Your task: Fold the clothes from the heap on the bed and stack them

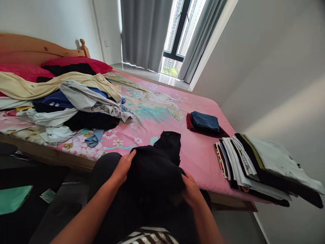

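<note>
A black garment (157, 166) is stretched between my two hands over my lap, its far end lying on the pink bedsheet. Its exact kind I cannot tell. My left hand (124, 166) pinches its left edge, fingers partly tucked behind the cloth. On the opposite side my right hand (191, 189) grips the lower right edge, with the fingertips hidden by the fabric. Beyond the garment, to the right, sits a small folded pile topped by blue denim (205, 120).
Loose clothes (83, 101) lie heaped on the bed's left side. A tall stack of folded clothes (254, 162) leans over the bed's right edge near the wall. Red pillows (99, 64) rest by the wooden headboard (38, 47). A green item (15, 198) lies low at left.
</note>
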Motion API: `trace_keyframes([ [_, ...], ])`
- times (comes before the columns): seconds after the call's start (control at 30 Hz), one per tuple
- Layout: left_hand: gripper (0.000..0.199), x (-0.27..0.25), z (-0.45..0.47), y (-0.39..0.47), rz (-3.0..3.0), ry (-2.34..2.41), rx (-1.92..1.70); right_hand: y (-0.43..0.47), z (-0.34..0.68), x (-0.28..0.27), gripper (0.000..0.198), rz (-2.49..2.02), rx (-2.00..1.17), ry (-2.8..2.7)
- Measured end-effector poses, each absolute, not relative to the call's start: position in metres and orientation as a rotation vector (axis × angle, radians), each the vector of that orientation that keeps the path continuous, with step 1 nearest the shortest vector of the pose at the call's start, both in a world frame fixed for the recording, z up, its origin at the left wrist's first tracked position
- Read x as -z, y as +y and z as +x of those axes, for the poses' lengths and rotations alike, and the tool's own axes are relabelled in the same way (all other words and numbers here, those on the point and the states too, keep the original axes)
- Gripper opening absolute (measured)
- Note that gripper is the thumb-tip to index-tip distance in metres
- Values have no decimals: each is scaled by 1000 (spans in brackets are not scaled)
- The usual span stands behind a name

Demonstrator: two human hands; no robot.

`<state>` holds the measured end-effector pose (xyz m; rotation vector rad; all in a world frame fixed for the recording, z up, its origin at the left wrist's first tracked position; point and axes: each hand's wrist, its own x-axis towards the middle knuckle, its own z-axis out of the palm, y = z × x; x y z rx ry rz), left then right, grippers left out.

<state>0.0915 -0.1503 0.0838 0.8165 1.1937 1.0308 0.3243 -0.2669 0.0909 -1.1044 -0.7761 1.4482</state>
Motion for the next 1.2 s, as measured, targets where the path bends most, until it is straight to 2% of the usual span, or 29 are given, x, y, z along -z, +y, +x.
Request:
trace_keyframes([
  [0.13,49,-64,97,-166,1451,1412,-1122,-305,339,-79,43,-1170,-1500,-714],
  [0.2,40,-73,117,-174,1830,1277,-1106,-317,338,-79,42,-1203,-1499,-820],
  [0.27,28,-83,140,-180,2117,960,-917,-321,330,-81,38,-1238,-1442,-971],
  [0.33,26,-88,161,-182,2312,671,-645,-321,318,-82,33,-1289,-1344,-1146],
  [0.5,43,-65,195,-175,2673,408,12,-333,302,-81,31,-1397,-1211,-1394],
  [0.73,11,-65,205,-156,2206,788,-64,-365,334,-90,34,-1461,-1192,-1332],
  [0.87,29,-85,195,-145,1969,850,-118,-369,362,-109,34,-1496,-1130,-1249],
  [0.97,35,-104,188,-132,1783,878,-298,-373,384,-125,37,-1502,-976,-1011],
  [1.03,36,-120,181,-119,1586,852,-506,-381,404,-131,43,-1505,-766,-704],
  [1.13,31,-145,166,-100,905,645,-965,-407,442,-124,52,-1501,-430,-345],
  [1.2,25,-157,156,-98,489,482,-1147,-427,468,-108,54,-1563,-292,-227],
])
